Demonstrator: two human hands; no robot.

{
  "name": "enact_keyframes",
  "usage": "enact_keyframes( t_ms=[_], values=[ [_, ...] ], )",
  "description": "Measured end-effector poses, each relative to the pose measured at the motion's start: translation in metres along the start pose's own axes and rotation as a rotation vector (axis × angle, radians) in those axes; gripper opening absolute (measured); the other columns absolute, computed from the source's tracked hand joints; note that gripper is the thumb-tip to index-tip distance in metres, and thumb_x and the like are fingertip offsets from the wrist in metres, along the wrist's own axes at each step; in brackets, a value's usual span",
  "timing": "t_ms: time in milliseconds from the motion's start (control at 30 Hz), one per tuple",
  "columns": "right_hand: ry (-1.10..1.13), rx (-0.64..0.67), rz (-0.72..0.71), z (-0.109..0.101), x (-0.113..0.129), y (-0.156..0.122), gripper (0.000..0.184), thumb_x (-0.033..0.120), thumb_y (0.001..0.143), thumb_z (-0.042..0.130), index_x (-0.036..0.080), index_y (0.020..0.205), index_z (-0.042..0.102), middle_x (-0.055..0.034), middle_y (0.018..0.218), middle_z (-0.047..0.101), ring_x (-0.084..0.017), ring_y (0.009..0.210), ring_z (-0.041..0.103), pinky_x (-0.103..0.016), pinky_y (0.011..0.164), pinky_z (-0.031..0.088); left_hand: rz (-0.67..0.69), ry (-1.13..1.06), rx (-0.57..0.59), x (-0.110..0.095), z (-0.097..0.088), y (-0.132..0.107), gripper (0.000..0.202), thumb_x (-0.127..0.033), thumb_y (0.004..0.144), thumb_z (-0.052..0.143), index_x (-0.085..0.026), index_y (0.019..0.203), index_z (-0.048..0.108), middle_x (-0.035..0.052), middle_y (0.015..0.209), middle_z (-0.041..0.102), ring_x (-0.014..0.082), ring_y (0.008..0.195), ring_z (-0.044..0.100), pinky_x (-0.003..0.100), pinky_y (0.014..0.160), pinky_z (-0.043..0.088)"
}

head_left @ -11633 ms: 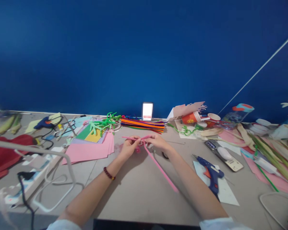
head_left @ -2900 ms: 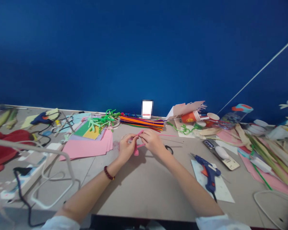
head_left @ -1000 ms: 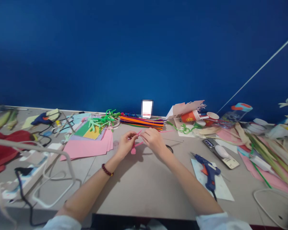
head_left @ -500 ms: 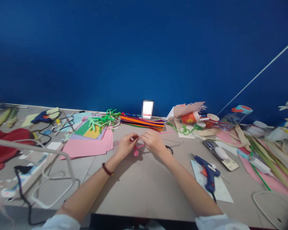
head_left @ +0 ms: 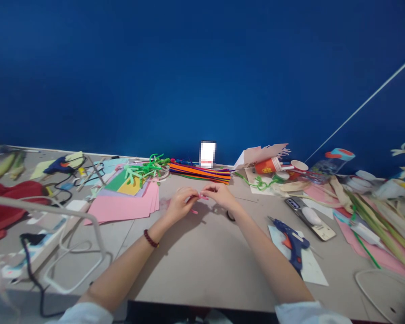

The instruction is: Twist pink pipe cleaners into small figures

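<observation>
Both hands meet over the middle of the grey table, pinching a pink pipe cleaner (head_left: pixel 204 196) between their fingertips. My left hand (head_left: pixel 182 202) is closed on it, and a short pink end sticks out below the fingers. Fingers of my right hand (head_left: pixel 219 196) grip the same pipe cleaner from the other side. Much of its shape is hidden by the fingers. Dark scissors (head_left: pixel 230 216) lie partly under my right wrist. Behind the hands rests a bundle of orange, purple and other coloured pipe cleaners (head_left: pixel 199 173).
Pink paper sheets (head_left: pixel 121 208) and green pipe cleaners (head_left: pixel 145 168) lie left. A power strip (head_left: pixel 43 243) with cables stands further left. To the right are a blue glue gun (head_left: pixel 293 243), a phone (head_left: pixel 324 231), a red paper cup (head_left: pixel 268 165) and dried husks (head_left: pixel 384 229).
The right hand has turned and shifted slightly right, its fingers now pinching. The pink piece has changed position between the hands, and its long end pointing right no longer shows.
</observation>
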State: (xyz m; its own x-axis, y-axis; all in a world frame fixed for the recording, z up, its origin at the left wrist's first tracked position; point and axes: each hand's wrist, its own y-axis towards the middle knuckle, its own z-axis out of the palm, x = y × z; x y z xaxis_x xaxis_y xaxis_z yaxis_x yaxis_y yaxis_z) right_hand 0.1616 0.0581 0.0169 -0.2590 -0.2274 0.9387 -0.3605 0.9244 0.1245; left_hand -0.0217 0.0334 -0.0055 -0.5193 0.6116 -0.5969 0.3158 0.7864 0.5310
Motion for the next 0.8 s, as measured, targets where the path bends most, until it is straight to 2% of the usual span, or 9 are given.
enact_keyframes(
  t_ms=[67, 167, 267, 367, 433, 533, 667, 800],
  values=[
    [0.054, 0.032, 0.048, -0.005, 0.001, 0.000, 0.014, 0.029, 0.070, 0.066, 0.015, 0.071, 0.069, -0.0019, 0.069, 0.067, -0.014, 0.068, 0.059, -0.026, 0.067, 0.045, -0.035, -0.072, 0.027, -0.005, 0.000, -0.001, 0.015, -0.027, 0.085, 0.052, -0.021, 0.082, 0.066, 0.0038, 0.082, 0.066, 0.0164, 0.080, 0.059, 0.031, 0.076, 0.049],
    [0.061, 0.048, 0.094, -0.008, 0.000, 0.000, 0.018, 0.032, 0.068, 0.067, 0.015, 0.068, 0.069, -0.0016, 0.065, 0.066, -0.013, 0.063, 0.057, -0.025, 0.063, 0.043, -0.132, -0.220, 0.000, -0.009, 0.002, -0.003, 0.017, -0.030, 0.084, 0.053, -0.021, 0.085, 0.066, 0.0051, 0.087, 0.064, 0.0165, 0.079, 0.060, 0.027, 0.063, 0.054],
    [0.009, 0.047, 0.137, -0.003, -0.002, -0.001, 0.022, 0.036, 0.071, 0.063, 0.015, 0.068, 0.068, -0.0008, 0.062, 0.063, -0.010, 0.055, 0.051, -0.022, 0.053, 0.038, -0.271, -0.354, -0.067, -0.008, 0.005, -0.005, 0.021, -0.036, 0.080, 0.056, -0.020, 0.086, 0.067, 0.0052, 0.089, 0.062, 0.0165, 0.076, 0.061, 0.022, 0.046, 0.053],
    [-0.065, 0.042, 0.171, 0.005, -0.004, -0.003, 0.027, 0.040, 0.074, 0.060, 0.015, 0.072, 0.068, 0.0001, 0.060, 0.061, -0.009, 0.051, 0.048, -0.020, 0.048, 0.033, -0.401, -0.397, -0.178, -0.005, 0.010, -0.005, 0.026, -0.043, 0.076, 0.061, -0.019, 0.084, 0.068, 0.0047, 0.085, 0.062, 0.0171, 0.076, 0.060, 0.019, 0.039, 0.051],
    [-0.148, 0.030, 0.165, 0.010, -0.003, -0.006, 0.030, 0.043, 0.076, 0.058, 0.016, 0.071, 0.068, 0.0010, 0.058, 0.058, -0.009, 0.049, 0.045, -0.020, 0.047, 0.031, -0.444, -0.398, -0.240, -0.003, 0.013, -0.004, 0.027, -0.044, 0.073, 0.062, -0.019, 0.082, 0.068, 0.0049, 0.083, 0.062, 0.0172, 0.076, 0.060, 0.018, 0.038, 0.051],
    [-0.337, 0.003, 0.064, 0.015, 0.003, -0.011, 0.034, 0.044, 0.081, 0.051, 0.017, 0.064, 0.064, 0.0014, 0.056, 0.055, -0.010, 0.051, 0.045, -0.021, 0.047, 0.028, -0.469, -0.416, -0.249, -0.001, 0.015, -0.004, 0.028, -0.043, 0.073, 0.062, -0.018, 0.084, 0.067, 0.0050, 0.084, 0.062, 0.0172, 0.077, 0.060, 0.018, 0.039, 0.052],
    [-0.562, 0.047, -0.072, 0.013, 0.015, -0.016, 0.025, 0.029, 0.084, 0.049, 0.018, 0.067, 0.064, 0.0011, 0.059, 0.058, -0.010, 0.054, 0.046, -0.022, 0.051, 0.026, -0.458, -0.410, -0.207, 0.000, 0.013, -0.004, 0.028, -0.043, 0.075, 0.061, -0.019, 0.087, 0.067, 0.0050, 0.088, 0.063, 0.0183, 0.079, 0.061, 0.021, 0.042, 0.052],
    [-0.688, 0.150, -0.153, 0.009, 0.020, -0.018, 0.020, 0.016, 0.081, 0.050, 0.020, 0.070, 0.065, 0.0008, 0.061, 0.061, -0.011, 0.056, 0.050, -0.021, 0.053, 0.027, -0.328, -0.233, -0.209, 0.005, 0.010, -0.004, 0.019, -0.036, 0.079, 0.058, -0.019, 0.081, 0.068, 0.0041, 0.082, 0.065, 0.0170, 0.078, 0.060, 0.027, 0.062, 0.054]
  ],
)
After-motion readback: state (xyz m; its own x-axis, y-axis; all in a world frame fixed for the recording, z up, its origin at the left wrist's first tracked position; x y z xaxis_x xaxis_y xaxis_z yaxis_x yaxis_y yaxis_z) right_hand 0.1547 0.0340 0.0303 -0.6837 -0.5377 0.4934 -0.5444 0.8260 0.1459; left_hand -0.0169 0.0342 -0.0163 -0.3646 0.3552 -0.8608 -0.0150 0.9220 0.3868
